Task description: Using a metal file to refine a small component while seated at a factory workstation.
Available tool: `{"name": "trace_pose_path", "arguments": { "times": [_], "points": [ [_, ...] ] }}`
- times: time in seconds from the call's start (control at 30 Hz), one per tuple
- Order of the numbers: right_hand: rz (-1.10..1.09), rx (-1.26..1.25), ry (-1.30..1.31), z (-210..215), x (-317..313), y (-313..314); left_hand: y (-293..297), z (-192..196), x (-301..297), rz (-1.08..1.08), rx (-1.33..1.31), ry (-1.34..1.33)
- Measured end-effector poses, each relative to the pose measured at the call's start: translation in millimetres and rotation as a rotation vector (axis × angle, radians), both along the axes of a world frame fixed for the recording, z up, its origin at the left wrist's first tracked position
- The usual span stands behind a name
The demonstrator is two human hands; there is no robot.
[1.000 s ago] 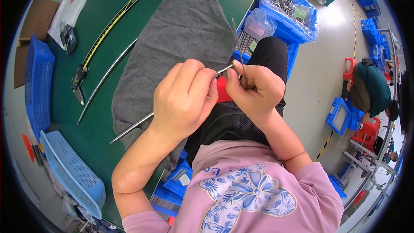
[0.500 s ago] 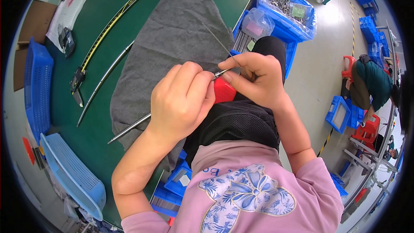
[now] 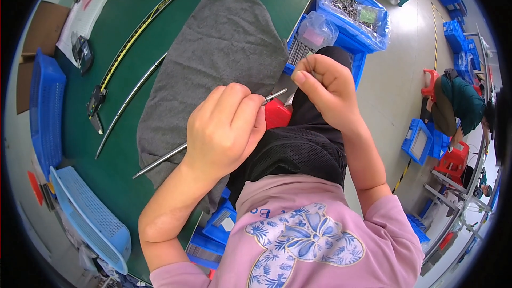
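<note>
My left hand (image 3: 226, 125) is wrapped around a slim silver metal rod (image 3: 162, 160). The rod's middle is hidden in my fist; its stepped, narrower end sticks out past my fingers toward the right. To the right of that end, and apart from it, my right hand (image 3: 328, 93) is closed in a pinch. A thin grey wire-like piece shows faintly at its fingertips, mostly hidden. Beneath my left hand a grey cloth (image 3: 213, 48) lies spread on the green table (image 3: 128, 122). A red object (image 3: 277, 113) shows just below the rod's end, partly covered by my left hand.
Left of the cloth lie another long metal rod (image 3: 130, 96) and a long caliper (image 3: 136, 37). Blue baskets (image 3: 48, 112) line the left side. At the right table edge stands a blue bin (image 3: 352, 8) of small metal parts. A person (image 3: 461, 98) bends over farther right.
My right hand has drawn away from the rod's end, up and to the right, baring the narrow tip. The long wire-like piece it held no longer crosses the cloth. My left hand stays nearly still.
</note>
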State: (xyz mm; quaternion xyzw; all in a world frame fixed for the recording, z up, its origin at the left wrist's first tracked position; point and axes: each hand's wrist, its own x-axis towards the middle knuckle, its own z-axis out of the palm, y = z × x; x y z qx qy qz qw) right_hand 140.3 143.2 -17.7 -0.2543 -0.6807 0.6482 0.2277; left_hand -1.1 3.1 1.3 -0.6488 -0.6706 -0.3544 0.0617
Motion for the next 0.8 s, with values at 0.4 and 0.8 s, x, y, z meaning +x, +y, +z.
{"name": "trace_pose_path", "arguments": {
  "times": [0.4, 0.8],
  "points": [
    [-0.016, 0.233, -0.058, -5, 24, -23, 2, -3, -7, 0.074, 0.005, -0.028],
    [-0.118, 0.407, 0.038, -28, 16, -58, 1, -3, -6, 0.090, -0.032, -0.201]
  ]
}}
